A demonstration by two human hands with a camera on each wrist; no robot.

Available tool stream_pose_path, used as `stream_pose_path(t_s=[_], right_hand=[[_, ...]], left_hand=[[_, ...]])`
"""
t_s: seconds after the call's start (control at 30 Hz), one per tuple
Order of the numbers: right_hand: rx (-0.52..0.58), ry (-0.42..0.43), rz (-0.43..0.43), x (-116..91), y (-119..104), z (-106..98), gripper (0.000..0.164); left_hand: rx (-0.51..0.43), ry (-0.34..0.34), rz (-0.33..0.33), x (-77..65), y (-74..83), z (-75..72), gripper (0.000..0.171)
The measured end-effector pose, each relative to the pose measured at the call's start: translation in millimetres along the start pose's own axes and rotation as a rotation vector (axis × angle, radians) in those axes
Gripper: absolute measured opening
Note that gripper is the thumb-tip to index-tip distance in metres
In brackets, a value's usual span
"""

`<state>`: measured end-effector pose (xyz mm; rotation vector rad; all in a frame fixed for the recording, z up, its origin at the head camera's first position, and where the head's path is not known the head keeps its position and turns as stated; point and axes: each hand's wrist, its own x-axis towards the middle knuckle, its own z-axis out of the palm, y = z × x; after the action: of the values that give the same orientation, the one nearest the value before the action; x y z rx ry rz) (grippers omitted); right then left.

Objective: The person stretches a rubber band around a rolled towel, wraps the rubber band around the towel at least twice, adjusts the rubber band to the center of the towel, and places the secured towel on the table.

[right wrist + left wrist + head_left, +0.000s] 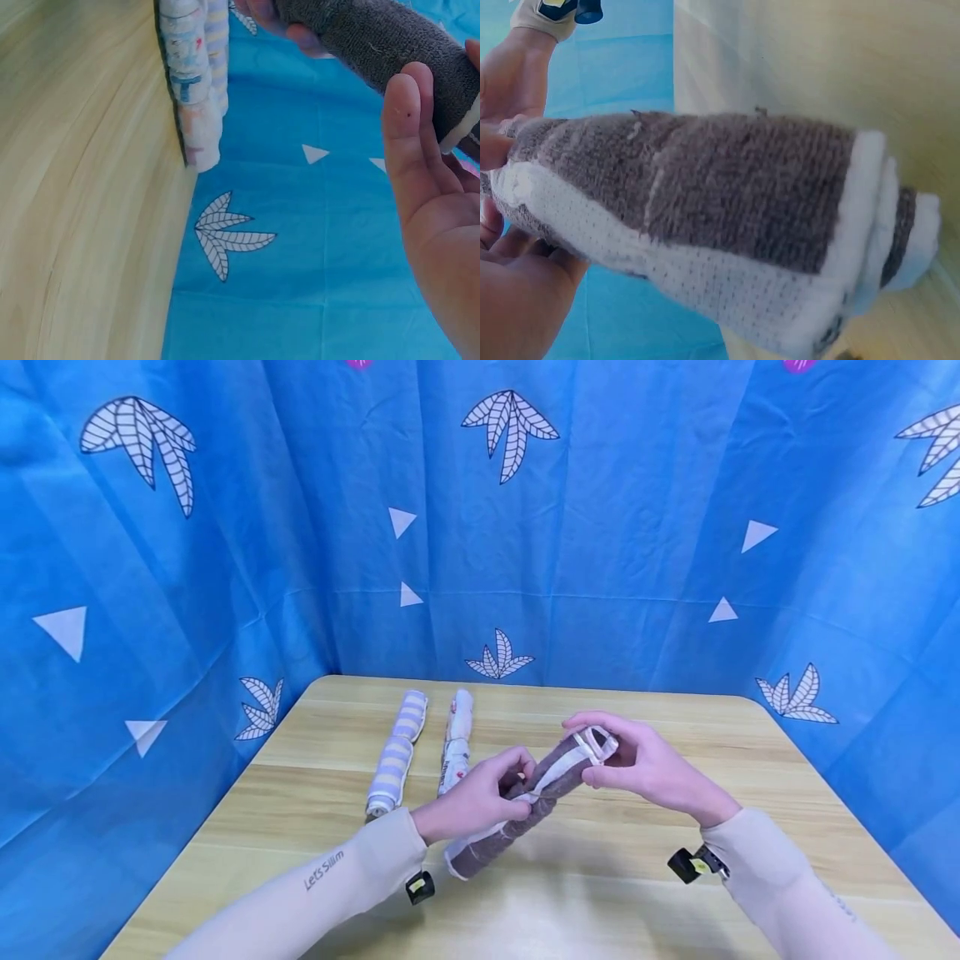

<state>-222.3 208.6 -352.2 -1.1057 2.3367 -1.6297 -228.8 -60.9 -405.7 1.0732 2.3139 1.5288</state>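
Note:
A rolled grey-brown towel (562, 766) with a white stripe slants above the table, its far end higher than its near end. My left hand (487, 793) pinches it at its narrowed middle with thumb and fingers. Around the upper end, where white layers of the roll show, my right hand (645, 764) grips with the thumb in front and the fingers behind. In the left wrist view the near end of the towel (742, 195) shows close up, its white edge layers stepping outward. The right wrist view has the right hand (442, 217) under the grey roll (375, 45).
Left of the hands, a purple-and-cream striped towel roll (395, 756) lies on the wooden table (315, 827). Beside it is a white printed towel roll (457, 735), partly behind the left hand. A blue patterned curtain (637, 485) surrounds the table's back and sides.

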Motion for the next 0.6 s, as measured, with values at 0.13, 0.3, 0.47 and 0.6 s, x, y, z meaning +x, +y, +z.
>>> stream_pose_path(t_s=[0.13,0.3,0.47,0.6], right_hand=[[-0.027,0.044,0.006,-2,-3,0,0.036],[-0.074,0.123,0.033,-2,-4,3,0.026],[-0.136,0.220,0.081,-1,-5,8,0.023],[-0.169,0.302,0.119,0,-5,12,0.023]], left_hand=[[-0.042,-0.024,-0.003,0.6,1.6,1.2,0.028],[0.040,0.034,0.013,-3.2,6.1,8.6,0.032],[0.485,0.211,0.165,-7.5,9.7,21.4,0.041],[0.745,0.294,0.324,-7.3,8.0,29.0,0.036]])
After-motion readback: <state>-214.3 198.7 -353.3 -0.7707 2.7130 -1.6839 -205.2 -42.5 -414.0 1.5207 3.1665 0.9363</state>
